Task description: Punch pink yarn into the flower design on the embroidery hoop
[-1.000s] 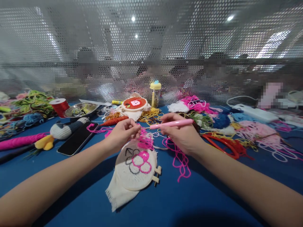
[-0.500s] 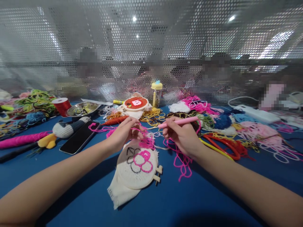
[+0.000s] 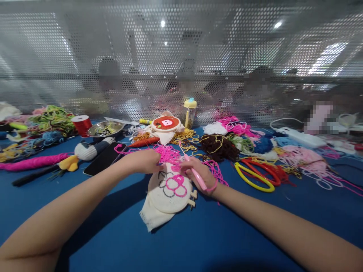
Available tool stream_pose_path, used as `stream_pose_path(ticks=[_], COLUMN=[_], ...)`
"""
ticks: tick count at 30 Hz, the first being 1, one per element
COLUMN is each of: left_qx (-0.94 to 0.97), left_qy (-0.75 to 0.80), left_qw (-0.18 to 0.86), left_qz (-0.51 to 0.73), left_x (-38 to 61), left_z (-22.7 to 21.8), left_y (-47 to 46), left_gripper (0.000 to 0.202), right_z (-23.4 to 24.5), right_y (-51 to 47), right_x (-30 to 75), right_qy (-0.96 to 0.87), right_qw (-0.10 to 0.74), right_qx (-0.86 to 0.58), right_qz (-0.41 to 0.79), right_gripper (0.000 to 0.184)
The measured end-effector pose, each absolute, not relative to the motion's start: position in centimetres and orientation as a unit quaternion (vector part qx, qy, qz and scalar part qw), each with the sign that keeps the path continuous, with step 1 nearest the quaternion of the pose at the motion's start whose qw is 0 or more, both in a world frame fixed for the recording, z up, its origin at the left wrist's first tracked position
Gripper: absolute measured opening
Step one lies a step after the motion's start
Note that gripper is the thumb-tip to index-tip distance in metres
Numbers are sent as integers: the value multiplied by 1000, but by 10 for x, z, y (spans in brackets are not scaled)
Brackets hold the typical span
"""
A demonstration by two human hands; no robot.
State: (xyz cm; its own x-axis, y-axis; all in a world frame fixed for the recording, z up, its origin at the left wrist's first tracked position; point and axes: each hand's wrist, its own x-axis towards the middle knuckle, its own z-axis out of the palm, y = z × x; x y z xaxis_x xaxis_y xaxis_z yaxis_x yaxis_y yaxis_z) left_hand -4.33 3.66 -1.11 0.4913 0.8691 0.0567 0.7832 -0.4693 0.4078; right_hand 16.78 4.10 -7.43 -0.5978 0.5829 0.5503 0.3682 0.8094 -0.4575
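Note:
My right hand (image 3: 200,173) grips a pink punch needle (image 3: 200,180), its thin metal tip pointing up and away from me. Pink yarn loops from the handle's rear end by the wrist. My left hand (image 3: 148,161) is closed at the upper left edge of an embroidery hoop (image 3: 167,206); its fingertips are hidden, so what they hold cannot be made out. The hoop lies on the table with cream cloth (image 3: 151,219) stretched in it, showing a partly pink-stitched flower outline and dark drawn lines. Loose pink yarn (image 3: 168,153) is heaped just beyond the hoop, between both hands.
Yellow-handled and red-handled scissors (image 3: 253,177) lie right of my right hand. A phone (image 3: 99,164), a plush-headed stick (image 3: 85,151) and a metal bowl (image 3: 105,129) are left. Behind stand a finished red hoop (image 3: 166,123), a yellow-lidded bottle (image 3: 190,113) and yarn piles (image 3: 219,147).
My right hand has moved down and closer to the hoop, turning the punch needle from nearly level to steeply slanted. My left hand's fingers have curled in at the hoop's edge.

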Motion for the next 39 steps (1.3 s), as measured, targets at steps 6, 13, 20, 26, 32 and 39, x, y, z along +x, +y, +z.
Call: stream_pose_path(ticks=[6, 13, 20, 26, 32, 39], left_qx=[859, 868, 857, 816, 612, 518], left_qy=[466, 444, 440, 458, 411, 457], left_qw=[179, 205, 259, 333, 637, 595], left_qz=[112, 90, 65, 113, 226, 412], left_x=[-34, -28, -27, -40, -51, -52], left_z=[-30, -37, -33, -30, -35, -41], left_y=[34, 29, 10, -18, -49, -71], left_gripper=[29, 31, 35, 28, 56, 42], right_z=[-73, -78, -83, -75, -77, -76], right_y=[39, 43, 43, 29, 28, 3], right_x=[162, 163, 167, 166, 173, 186], right_qy=[-906, -834, -790, -859, -864, -858], right_qw=[306, 340, 366, 360, 390, 426], right_qx=[-277, -434, -490, -358, -310, -268], right_qz=[97, 9, -54, -61, -81, -99], right_gripper=[14, 18, 19, 17, 16, 35])
